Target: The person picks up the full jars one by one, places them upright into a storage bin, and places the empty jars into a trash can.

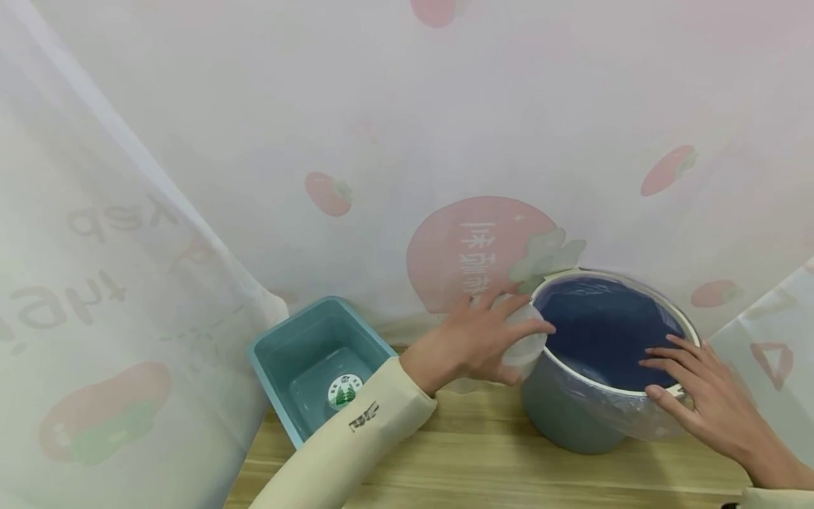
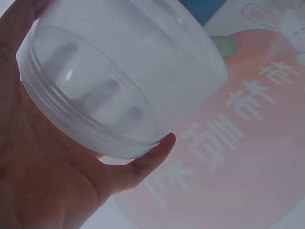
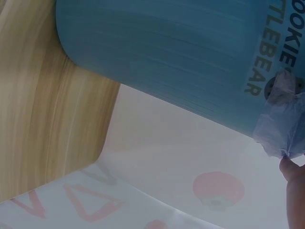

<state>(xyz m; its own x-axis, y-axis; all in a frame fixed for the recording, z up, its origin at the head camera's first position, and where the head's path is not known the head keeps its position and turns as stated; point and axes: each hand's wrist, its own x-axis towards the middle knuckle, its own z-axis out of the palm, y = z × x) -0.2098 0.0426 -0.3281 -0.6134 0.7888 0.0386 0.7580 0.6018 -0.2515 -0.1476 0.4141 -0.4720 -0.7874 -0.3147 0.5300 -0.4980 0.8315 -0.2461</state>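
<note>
On the wood-grain table [image 1: 483, 452] stands your blue-grey round bin [image 1: 559, 417], its clear plastic liner [image 1: 636, 417] folded outside the white rim [image 1: 591, 382], probably to stop it slipping inward. The teal rectangular plastic basin [image 1: 299, 350] sits apart, left of it. Your right hand [image 1: 706, 396] spreads loosely over the rim, fingers extended, thumb touching the liner, seemingly steadying it. Your left hand [image 1: 473, 338], palm down, grasps the translucent round plastic jar [image 2: 157, 57] just beside the bin's left rim, fingers splayed around its width.

The bin [image 1: 559, 413] is blue-grey, the basin [image 1: 297, 348] teal, the jar [image 2: 138, 57] translucent, the white backdrop [image 1: 413, 99] strawberry-printed.
</note>
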